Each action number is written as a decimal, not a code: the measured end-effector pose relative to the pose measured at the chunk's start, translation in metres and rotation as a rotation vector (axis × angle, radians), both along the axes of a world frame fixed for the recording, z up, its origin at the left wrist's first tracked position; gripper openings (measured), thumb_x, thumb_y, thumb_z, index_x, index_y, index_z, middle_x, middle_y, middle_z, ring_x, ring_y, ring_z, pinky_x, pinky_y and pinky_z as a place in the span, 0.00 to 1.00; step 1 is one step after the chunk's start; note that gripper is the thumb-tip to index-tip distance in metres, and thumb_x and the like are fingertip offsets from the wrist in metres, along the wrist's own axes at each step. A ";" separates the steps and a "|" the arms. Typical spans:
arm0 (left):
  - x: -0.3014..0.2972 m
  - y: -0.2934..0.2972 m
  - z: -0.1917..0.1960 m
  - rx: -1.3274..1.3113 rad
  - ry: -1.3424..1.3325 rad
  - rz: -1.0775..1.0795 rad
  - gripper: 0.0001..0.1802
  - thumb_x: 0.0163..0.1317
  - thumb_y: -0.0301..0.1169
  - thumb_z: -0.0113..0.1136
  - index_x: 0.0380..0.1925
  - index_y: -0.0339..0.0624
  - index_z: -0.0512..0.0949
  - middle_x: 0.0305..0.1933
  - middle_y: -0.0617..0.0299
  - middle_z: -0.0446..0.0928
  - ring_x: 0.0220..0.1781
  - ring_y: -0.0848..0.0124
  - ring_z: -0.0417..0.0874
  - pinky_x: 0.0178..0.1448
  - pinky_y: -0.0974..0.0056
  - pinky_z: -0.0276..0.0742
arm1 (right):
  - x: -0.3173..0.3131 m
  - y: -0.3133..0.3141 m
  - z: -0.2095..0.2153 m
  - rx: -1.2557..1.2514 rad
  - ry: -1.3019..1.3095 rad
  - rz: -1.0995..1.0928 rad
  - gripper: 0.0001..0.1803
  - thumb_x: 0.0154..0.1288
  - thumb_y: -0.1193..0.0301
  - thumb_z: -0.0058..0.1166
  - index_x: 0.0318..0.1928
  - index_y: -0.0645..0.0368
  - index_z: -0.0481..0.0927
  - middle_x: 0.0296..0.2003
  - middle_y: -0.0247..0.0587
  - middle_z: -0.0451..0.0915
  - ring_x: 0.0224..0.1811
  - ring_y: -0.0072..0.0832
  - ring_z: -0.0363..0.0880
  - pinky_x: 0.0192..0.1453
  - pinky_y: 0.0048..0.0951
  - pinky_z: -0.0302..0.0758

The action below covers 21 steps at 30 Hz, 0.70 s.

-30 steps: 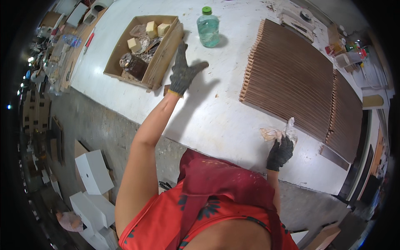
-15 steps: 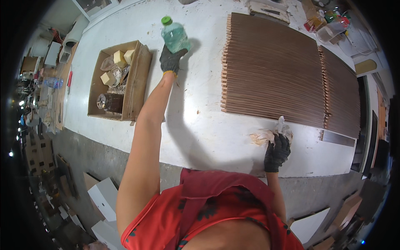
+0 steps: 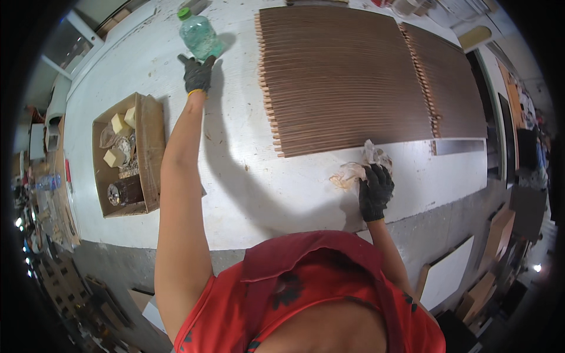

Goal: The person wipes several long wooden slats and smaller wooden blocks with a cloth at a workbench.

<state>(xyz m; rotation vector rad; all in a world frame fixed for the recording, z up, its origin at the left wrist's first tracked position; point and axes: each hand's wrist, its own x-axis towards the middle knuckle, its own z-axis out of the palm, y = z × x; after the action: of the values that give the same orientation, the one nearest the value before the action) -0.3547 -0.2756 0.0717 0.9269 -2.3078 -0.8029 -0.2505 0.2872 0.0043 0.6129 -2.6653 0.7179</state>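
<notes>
My left hand [image 3: 198,74], in a dark glove with a yellow cuff, reaches to the far left of the white table. Its fingers are spread, with the tips close to the base of a clear greenish plastic bottle [image 3: 200,37]. The bottle has a green cap and some liquid inside; whether a fingertip touches it I cannot tell. My right hand [image 3: 376,193], gloved alike, is closed on a crumpled, stained whitish rag [image 3: 349,175] near the table's front edge. Just beyond the rag lies a wide row of stacked brown panels [image 3: 341,76] with pale notched ends.
On the left of the table [image 3: 235,203] sits an open cardboard box [image 3: 154,159] with pale yellow blocks and a dark jar [image 3: 126,191] in it. A second stack of brown panels [image 3: 450,88] adjoins the first at right. White boards [image 3: 445,273] lean below the table at right.
My left hand has let go of the bottle, its fingers now spread apart. The view has shifted, so the table's things appear farther left. My right hand still holds the rag.
</notes>
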 end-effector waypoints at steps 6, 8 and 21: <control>0.104 0.072 0.060 0.294 0.111 -0.235 0.39 0.58 0.40 0.65 0.66 0.38 0.61 0.66 0.45 0.66 0.63 0.59 0.71 0.64 0.60 0.68 | -0.043 -0.021 -0.005 0.023 0.043 0.016 0.21 0.49 0.70 0.65 0.47 0.48 0.80 0.50 0.36 0.78 0.56 0.42 0.72 0.58 0.46 0.67; 0.145 0.093 0.069 0.230 0.158 -0.251 0.34 0.59 0.34 0.65 0.64 0.41 0.66 0.66 0.50 0.66 0.64 0.60 0.70 0.64 0.59 0.68 | -0.057 -0.023 -0.006 0.006 0.064 0.011 0.21 0.50 0.68 0.65 0.48 0.46 0.80 0.50 0.35 0.78 0.57 0.41 0.72 0.58 0.46 0.66; 0.193 0.095 -0.025 -0.380 -0.299 -0.611 0.51 0.41 0.35 0.75 0.68 0.44 0.59 0.66 0.51 0.66 0.65 0.52 0.66 0.68 0.54 0.62 | 0.004 -0.040 0.025 -0.234 -0.293 0.528 0.18 0.53 0.69 0.60 0.47 0.57 0.79 0.46 0.44 0.79 0.51 0.41 0.75 0.57 0.41 0.69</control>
<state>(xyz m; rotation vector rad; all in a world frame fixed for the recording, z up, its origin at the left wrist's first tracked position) -0.1615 -0.1803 0.0472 0.1708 -2.9206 -0.4290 -0.2460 0.2470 0.0289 1.2474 -2.6220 1.3302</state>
